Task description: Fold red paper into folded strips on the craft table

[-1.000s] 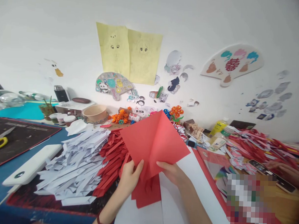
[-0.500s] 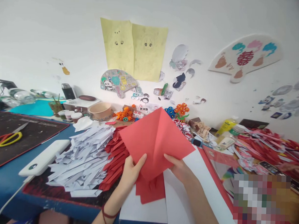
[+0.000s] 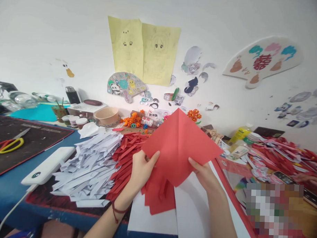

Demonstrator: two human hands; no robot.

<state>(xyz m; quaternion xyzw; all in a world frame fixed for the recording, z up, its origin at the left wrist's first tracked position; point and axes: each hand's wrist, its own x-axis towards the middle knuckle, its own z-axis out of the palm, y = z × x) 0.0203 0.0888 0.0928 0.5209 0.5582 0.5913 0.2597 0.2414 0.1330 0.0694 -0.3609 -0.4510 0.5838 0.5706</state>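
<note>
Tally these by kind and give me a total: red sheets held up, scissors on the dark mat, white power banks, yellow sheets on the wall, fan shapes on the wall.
Held red sheet: 1
Scissors: 1 pair
White power bank: 1
Yellow sheets: 2
Fan shapes: 2
Total: 7

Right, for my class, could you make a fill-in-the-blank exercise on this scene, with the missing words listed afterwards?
1. The creased sheet between the left hand and the right hand is ____.
2. Left of the folded red strips, the larger pile is ____.
3. One handle of the scissors is orange-red; the other is ____.
4. The smaller wall fan shows a black-and-white ____.

Missing words: red; white; yellow; panda.
</note>
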